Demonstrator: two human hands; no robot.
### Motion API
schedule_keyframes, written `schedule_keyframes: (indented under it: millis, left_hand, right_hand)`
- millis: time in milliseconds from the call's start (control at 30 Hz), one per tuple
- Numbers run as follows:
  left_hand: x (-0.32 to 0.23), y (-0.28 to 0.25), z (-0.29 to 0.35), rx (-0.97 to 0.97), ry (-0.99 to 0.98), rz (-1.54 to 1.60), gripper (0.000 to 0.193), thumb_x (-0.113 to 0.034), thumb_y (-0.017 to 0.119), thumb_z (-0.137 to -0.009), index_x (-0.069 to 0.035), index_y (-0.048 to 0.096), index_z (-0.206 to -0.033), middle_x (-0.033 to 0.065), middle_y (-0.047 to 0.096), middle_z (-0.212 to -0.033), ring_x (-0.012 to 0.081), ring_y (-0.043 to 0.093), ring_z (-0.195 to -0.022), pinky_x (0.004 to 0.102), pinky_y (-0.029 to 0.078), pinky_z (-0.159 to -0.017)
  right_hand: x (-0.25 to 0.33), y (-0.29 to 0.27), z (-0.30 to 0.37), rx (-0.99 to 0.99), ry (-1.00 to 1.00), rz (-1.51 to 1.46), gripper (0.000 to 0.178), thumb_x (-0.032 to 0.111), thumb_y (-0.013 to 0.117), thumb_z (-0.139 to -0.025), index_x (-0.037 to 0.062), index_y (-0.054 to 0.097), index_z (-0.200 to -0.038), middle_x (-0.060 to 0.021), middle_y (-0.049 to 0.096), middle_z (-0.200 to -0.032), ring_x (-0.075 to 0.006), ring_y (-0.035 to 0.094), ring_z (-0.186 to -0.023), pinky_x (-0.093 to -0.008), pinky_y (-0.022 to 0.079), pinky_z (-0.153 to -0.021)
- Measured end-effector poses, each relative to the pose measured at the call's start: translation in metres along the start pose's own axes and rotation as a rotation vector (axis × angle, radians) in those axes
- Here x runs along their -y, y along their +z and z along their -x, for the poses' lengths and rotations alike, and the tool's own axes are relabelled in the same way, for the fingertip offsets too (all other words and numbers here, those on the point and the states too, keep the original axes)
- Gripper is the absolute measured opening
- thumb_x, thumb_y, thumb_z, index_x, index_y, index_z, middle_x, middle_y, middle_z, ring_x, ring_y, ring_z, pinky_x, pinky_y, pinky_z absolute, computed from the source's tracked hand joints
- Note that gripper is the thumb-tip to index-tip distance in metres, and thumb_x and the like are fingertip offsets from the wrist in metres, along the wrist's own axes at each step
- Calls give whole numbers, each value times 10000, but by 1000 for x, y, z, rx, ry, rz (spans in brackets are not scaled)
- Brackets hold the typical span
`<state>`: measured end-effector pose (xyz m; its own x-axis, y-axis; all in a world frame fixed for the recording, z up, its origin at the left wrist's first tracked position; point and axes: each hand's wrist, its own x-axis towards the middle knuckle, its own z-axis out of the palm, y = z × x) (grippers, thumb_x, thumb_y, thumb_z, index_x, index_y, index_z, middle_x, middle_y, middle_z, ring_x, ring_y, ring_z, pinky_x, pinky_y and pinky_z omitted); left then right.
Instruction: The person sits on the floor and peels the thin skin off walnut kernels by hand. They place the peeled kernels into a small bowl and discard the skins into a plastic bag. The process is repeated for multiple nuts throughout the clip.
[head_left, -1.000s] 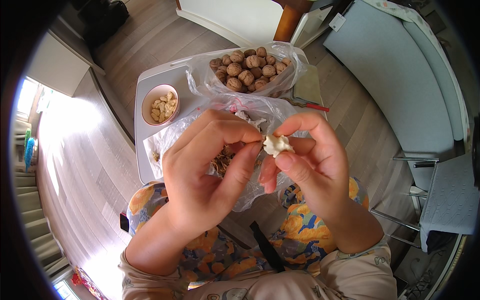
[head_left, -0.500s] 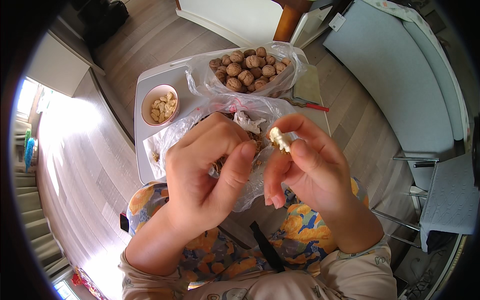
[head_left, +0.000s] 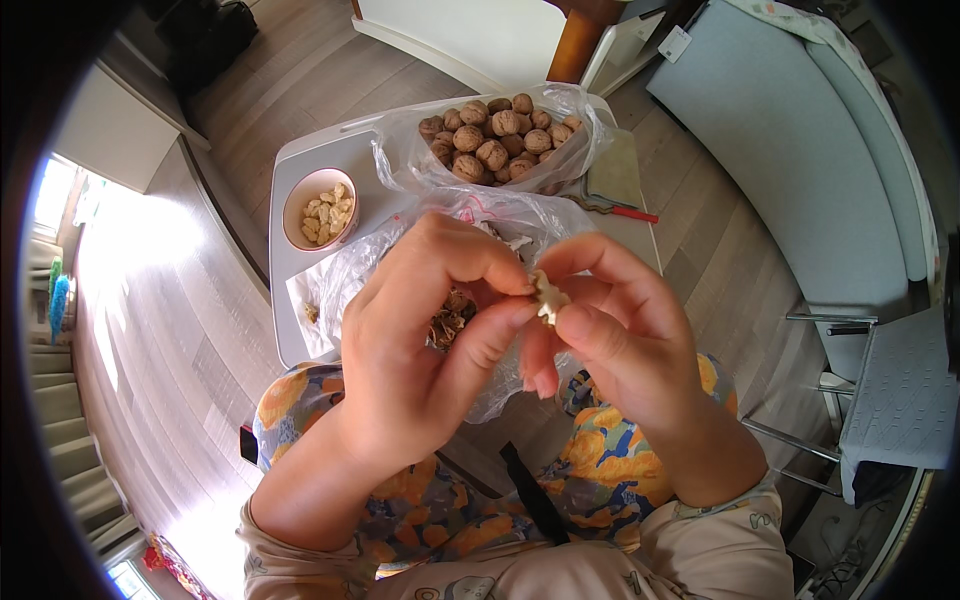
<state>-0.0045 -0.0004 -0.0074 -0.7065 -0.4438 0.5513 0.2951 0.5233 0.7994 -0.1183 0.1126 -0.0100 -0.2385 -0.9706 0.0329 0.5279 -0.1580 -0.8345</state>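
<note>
A pale walnut kernel piece [head_left: 549, 300] is pinched between the thumb and fingers of my right hand [head_left: 632, 335], above the table's near side. My left hand [head_left: 420, 335] meets it from the other side, thumb and forefinger closed at its left edge. Below both hands lies an open clear plastic bag [head_left: 352, 262] with broken brown walnut shells [head_left: 452, 318] in it, partly hidden by my left hand. At the table's left, a bowl [head_left: 291, 212] with a pinkish rim holds several peeled kernels [head_left: 326, 216].
A second clear bag [head_left: 398, 160] full of whole walnuts [head_left: 491, 154] stands at the far side of the small grey table [head_left: 290, 335]. A red-handled tool [head_left: 632, 213] lies beside an olive-coloured flat item [head_left: 612, 172] on the right. White paper [head_left: 308, 287] sits at the left.
My left hand has moved right and its fingertips now meet the kernel. My right hand has tilted the kernel and shifted slightly left. More shells show beneath my left hand.
</note>
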Motion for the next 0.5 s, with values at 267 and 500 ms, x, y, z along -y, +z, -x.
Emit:
schedule_keyframes:
  millis: [267,500]
  left_hand:
    - [-2,2,1,22,-66,52,116,26,575,-740,-13,488,-806,71,480,-769,172,475,-646,248,405,-572]
    - [0,1,2,61,-40,54,120,-18,571,-752,-21,467,-811,77,467,-765,194,448,-638,262,389,-580]
  right_hand:
    - [3,-4,1,-14,26,-15,233,98,539,-828,-48,495,-1004,-71,547,-751,-104,520,-633,-216,428,-548]
    - [3,-5,1,-45,64,-128,235,99,512,-840,-49,506,-1022,-90,547,-705,-127,522,-598,-236,434,-537]
